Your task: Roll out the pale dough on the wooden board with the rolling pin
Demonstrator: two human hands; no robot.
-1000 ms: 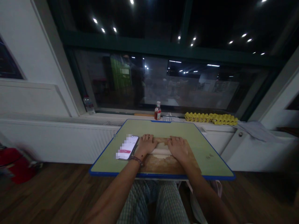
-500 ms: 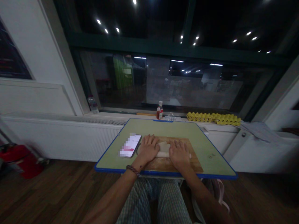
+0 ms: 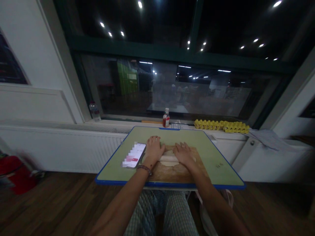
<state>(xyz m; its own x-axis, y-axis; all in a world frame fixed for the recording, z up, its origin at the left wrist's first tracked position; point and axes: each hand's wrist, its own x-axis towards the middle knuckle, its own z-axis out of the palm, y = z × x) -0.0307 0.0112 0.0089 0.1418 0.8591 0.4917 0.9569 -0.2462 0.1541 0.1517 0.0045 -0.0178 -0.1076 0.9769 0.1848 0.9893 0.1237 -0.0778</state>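
Observation:
A pale rolling pin (image 3: 169, 158) lies crosswise on a flattened piece of whitish dough (image 3: 168, 164). Beneath the dough is a wooden board (image 3: 169, 176), dusted in places. My left hand (image 3: 154, 150) rests over the pin's left part, its fingers stretched forward past it. On the pin's right part lies my right hand (image 3: 183, 154), palm down, with the fingers extended and not wrapped round it. Both palms cover the pin's ends, so only its middle shows plainly. A phone (image 3: 135, 155) with a lit screen lies left of my left hand.
The green table (image 3: 218, 175) has a blue rim. Beyond it, the windowsill holds a bottle of red sauce (image 3: 166, 118), yellow egg trays (image 3: 221, 126) and a clear plastic bottle (image 3: 94, 112). A white radiator (image 3: 61, 150) runs under the sill. A red container (image 3: 17, 173) stands on the floor at left.
Both hands have moved forward with the rolling pin, away from me. More dough now shows on the near side of the pin. The view has shifted slightly.

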